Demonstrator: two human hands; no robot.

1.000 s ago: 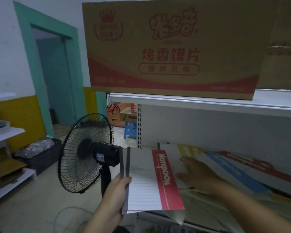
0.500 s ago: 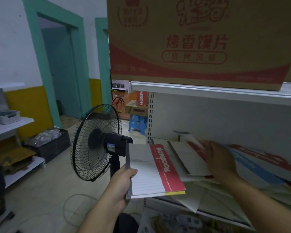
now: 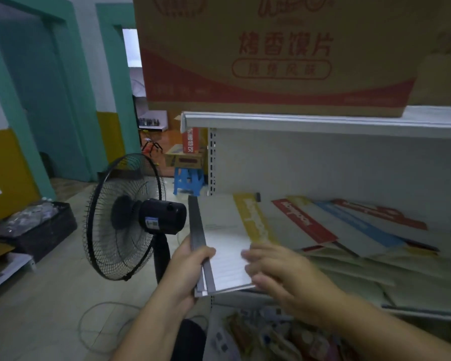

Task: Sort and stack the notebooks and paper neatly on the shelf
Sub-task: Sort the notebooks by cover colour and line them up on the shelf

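My left hand (image 3: 189, 267) grips a small stack of notebooks (image 3: 227, 243) by its grey spine, held level at the shelf's left end. The top notebook has a lined white cover with a yellow band. My right hand (image 3: 279, 273), blurred, lies with its fingers on the stack's right edge. More notebooks lie fanned and overlapping on the white shelf (image 3: 414, 312): one with a red band (image 3: 302, 222), one with a blue band (image 3: 362, 227), another red one (image 3: 380, 214) at the back. Loose pale sheets (image 3: 362, 272) lie under them.
A black standing fan (image 3: 130, 220) stands close to the left of my left hand. A large cardboard box (image 3: 271, 56) sits on the upper shelf (image 3: 323, 123). Packets (image 3: 271, 337) fill the level below. A blue stool (image 3: 188, 179) and a black crate (image 3: 37, 227) stand on the floor.
My right hand left the shelf pile and came to the held stack. A yellow-banded notebook now lies on top, where the red one showed before. The view has shifted left.
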